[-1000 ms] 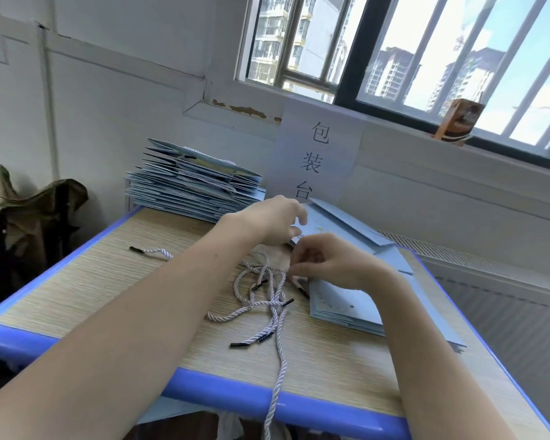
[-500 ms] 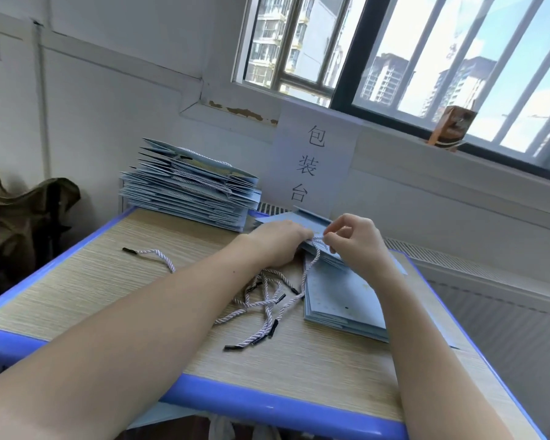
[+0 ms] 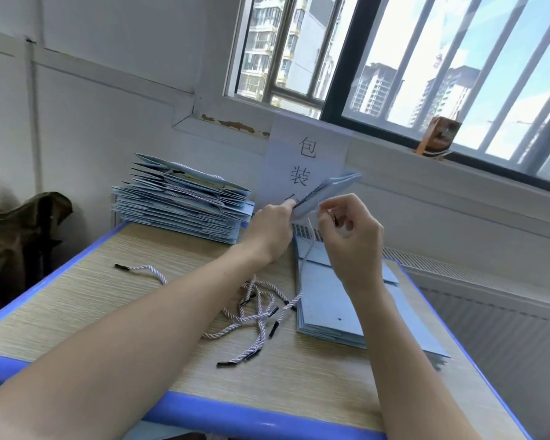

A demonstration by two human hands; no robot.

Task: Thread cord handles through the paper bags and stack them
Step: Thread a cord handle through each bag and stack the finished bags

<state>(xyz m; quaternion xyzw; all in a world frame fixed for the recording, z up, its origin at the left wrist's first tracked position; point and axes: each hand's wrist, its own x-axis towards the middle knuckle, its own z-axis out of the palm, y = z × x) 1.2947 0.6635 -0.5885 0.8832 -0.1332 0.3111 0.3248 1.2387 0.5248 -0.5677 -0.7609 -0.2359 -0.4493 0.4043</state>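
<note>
Threading: one flat light-blue paper bag (image 3: pixel 326 192) is being held up off the worktop (image 3: pixel 77 300), tilted, far centre, in front of the paper sign (image 3: pixel 305 166) on the wall.
Left hand: left hand (image 3: pixel 272 227) is gripping the near-left edge of the raised bag, fingers curled on it.
Right hand: right hand (image 3: pixel 350 230) is pinching a twisted cord (image 3: pixel 307 249) just below the bag's edge, fingertips together on it.
Cord path: it is hanging down from the pinch, and its black-tipped end is lying by the loose cords (image 3: pixel 254 315).
Loose cords: a tangle is lying mid-worktop between the forearms; a single cord (image 3: pixel 146 271) is lying apart, to the left.
Unthreaded bags: a flat pile (image 3: pixel 327 309) is sitting right of the tangle, under the right forearm.
Finished stack: a bag stack (image 3: pixel 178 201) with cords showing is sitting at the far left corner.
Sill: a small brown carton (image 3: pixel 437 138) is standing far right on the window ledge.
Off-worktop: olive cloth (image 3: pixel 19 223) is lying at the left edge.
</note>
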